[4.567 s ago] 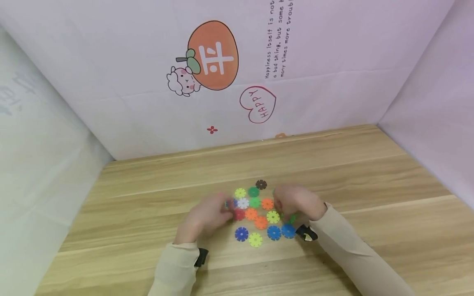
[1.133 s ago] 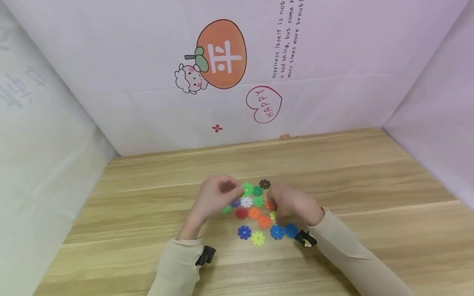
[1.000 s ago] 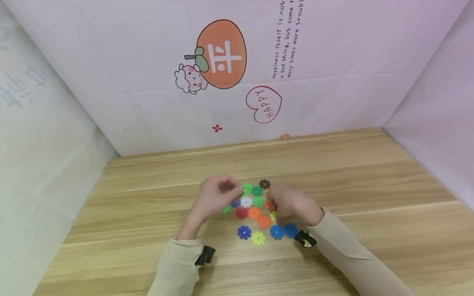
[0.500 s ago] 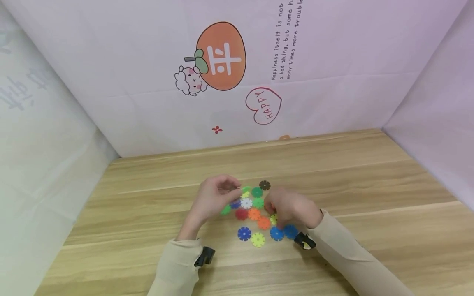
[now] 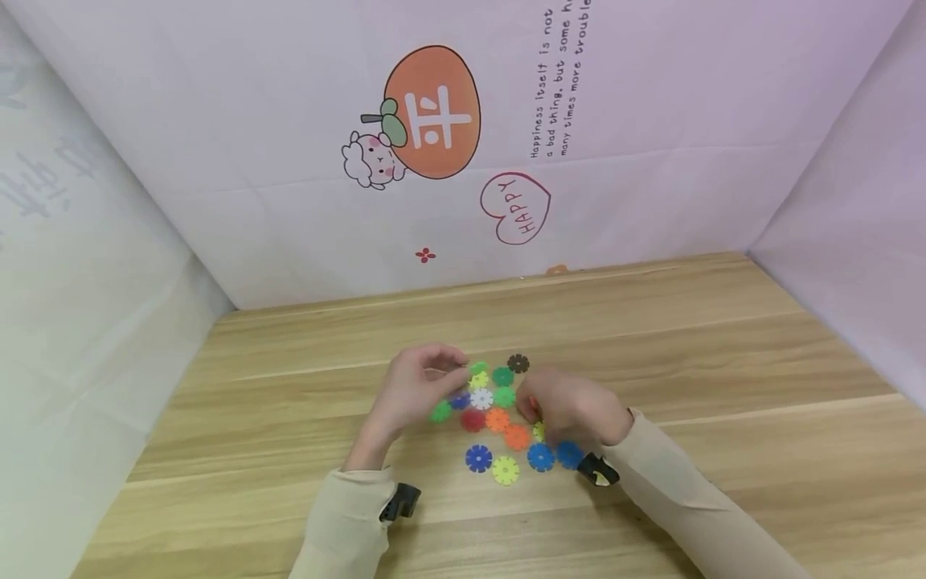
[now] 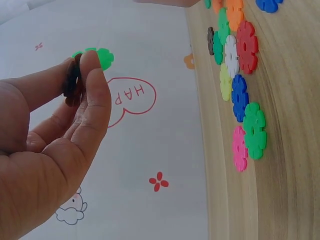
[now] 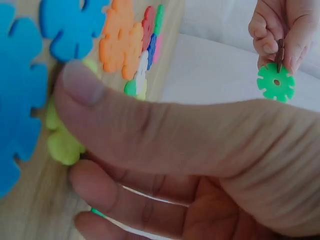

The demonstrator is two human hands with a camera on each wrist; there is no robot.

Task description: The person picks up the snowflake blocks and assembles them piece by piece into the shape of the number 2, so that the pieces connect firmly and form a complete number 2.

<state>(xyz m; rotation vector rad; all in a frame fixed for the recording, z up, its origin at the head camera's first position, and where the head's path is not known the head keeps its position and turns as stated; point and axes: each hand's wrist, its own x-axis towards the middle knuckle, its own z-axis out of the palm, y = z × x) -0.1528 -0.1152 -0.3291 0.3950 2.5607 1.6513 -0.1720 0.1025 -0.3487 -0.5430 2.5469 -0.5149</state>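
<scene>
My left hand (image 5: 419, 390) is raised over the left side of a group of notched plastic snowflake discs. Its thumb and fingers pinch a dark brown snowflake disc (image 6: 72, 82), which is slotted crosswise into a bright green one (image 7: 276, 92). Down at the tabletop, my right hand (image 5: 575, 406) has its thumb at one edge of a yellow snowflake disc (image 7: 65, 145) and a curled finger at the opposite edge. The hand covers part of that disc in the head view. Two light blue discs (image 5: 540, 457) lie close beside the right hand.
Loose discs lie flat around the hands: red (image 5: 473, 420), white (image 5: 481, 399), orange (image 5: 517, 437), dark blue (image 5: 479, 458), another yellow (image 5: 506, 470) and dark brown (image 5: 518, 363). A pink disc (image 6: 240, 148) shows in the left wrist view. White printed cloth (image 5: 289, 233) walls in the wooden table.
The left hand has risen from the discs on the left and holds the joined pair; its green disc has tilted from face-on. The right hand has shifted slightly, and the yellow disc has moved a little right.
</scene>
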